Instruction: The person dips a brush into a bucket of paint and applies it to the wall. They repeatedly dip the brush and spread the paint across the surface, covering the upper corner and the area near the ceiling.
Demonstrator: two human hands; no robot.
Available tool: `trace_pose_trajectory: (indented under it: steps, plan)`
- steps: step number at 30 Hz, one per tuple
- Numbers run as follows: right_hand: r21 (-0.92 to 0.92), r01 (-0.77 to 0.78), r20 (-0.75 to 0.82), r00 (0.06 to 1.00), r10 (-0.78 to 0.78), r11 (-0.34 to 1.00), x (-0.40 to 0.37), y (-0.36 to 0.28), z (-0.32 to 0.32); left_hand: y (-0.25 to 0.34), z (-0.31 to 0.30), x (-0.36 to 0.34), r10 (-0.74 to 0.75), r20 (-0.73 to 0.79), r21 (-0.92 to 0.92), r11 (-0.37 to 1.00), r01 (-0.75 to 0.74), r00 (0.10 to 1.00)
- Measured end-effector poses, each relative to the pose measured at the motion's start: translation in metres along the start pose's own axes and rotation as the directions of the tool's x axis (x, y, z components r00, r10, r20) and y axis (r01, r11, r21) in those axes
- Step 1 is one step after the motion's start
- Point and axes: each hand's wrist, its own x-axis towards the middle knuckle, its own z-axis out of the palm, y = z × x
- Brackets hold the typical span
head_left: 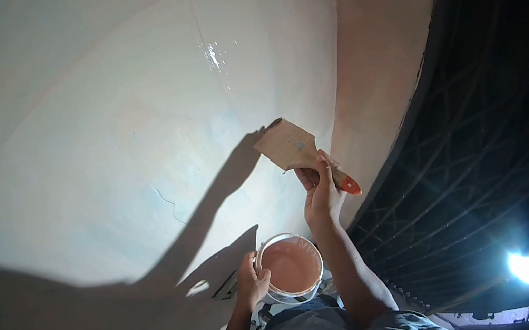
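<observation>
My right hand (pixel 320 192) is wrapped round the handle of a wide paintbrush (pixel 287 144). The brush is smeared brownish, and its handle ends in a red tip with a hole. Its head points up and left at the wall (pixel 152 121); whether the bristles press on it is hard to tell. Lower down, my left hand (pixel 252 282) grips the left rim of a white paint bucket (pixel 319 262), thumb over the edge. Pinkish-brown paint (pixel 289 267) lies inside it. The bucket is close in front of my body.
A wet, shiny patch (pixel 212 55) and a thin crack (pixel 165 199) show on the wall. At right, a tan wall strip (pixel 373 42) borders a dark opening with a grille (pixel 458 153). A bright lamp (pixel 527 268) shines from lower right, throwing my arm's shadow (pixel 214 201) across the wall.
</observation>
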Motion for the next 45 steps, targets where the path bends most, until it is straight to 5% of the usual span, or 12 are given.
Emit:
trace_pose_trajectory:
  steps: [9, 13, 20, 24, 28, 30, 31, 32, 35, 39, 41, 45]
  plan:
    - [0.309, 0.243, 0.238, 0.916, -0.322, 0.92, 0.041, -0.049, 0.132, -0.013, 0.002, 0.004, 0.042, 0.061, 0.019, 0.999, -0.043, 0.997]
    - [0.184, 0.245, 0.307, 0.906, -0.292, 0.952, 0.056, -0.032, 0.13, -0.027, 0.008, 0.002, 0.043, 0.053, -0.041, 0.998, -0.041, 0.998]
    - [-0.137, -0.022, -0.055, 0.998, 0.015, 0.99, 0.035, 0.063, -0.078, -0.024, 0.009, -0.004, -0.161, 0.07, -0.109, 0.98, 0.168, 0.984]
    - [-0.184, -0.149, -0.215, 0.971, 0.108, 0.972, 0.036, 0.071, -0.122, -0.03, 0.013, -0.002, -0.172, 0.006, -0.09, 0.981, 0.172, 0.985]
    - [-0.571, 0.022, -0.041, 0.998, -0.055, 0.82, 0.071, 0.049, -0.068, -0.015, 0.009, -0.006, -0.06, -0.045, 0.023, 0.998, 0.061, 0.997]
    - [-0.438, 0.176, 0.12, 0.983, -0.137, 0.881, 0.084, -0.001, -0.001, -0.014, 0.009, -0.005, -0.021, -0.067, 0.006, 1.0, 0.022, 0.998]
    - [-0.471, 0.419, 0.17, 0.907, -0.386, 0.777, 0.094, -0.02, 0.028, -0.009, 0.009, -0.006, 0.011, -0.082, -0.016, 1.0, -0.012, 0.997]
    - [-0.268, 0.406, 0.199, 0.911, -0.362, 0.874, 0.103, -0.042, 0.053, -0.004, 0.007, -0.007, -0.159, -0.034, -0.041, 0.987, 0.157, 0.987]
    - [0.09, 0.344, 0.387, 0.852, -0.351, 0.935, 0.13, -0.093, 0.103, -0.009, 0.012, -0.006, -0.096, -0.073, -0.121, 0.989, 0.086, 0.993]
    - [0.099, 0.278, 0.431, 0.853, -0.293, 0.955, 0.153, -0.078, 0.099, -0.015, 0.011, -0.005, -0.116, -0.049, -0.085, 0.99, 0.111, 0.992]
    - [0.156, 0.124, 0.252, 0.954, -0.161, 0.98, 0.145, -0.041, 0.062, -0.007, 0.011, -0.001, -0.12, -0.043, -0.066, 0.991, 0.117, 0.992]
    - [-0.095, -0.095, -0.021, 0.995, 0.093, 0.991, 0.103, 0.032, -0.068, -0.003, 0.009, -0.002, -0.099, -0.053, -0.033, 0.995, 0.098, 0.994]
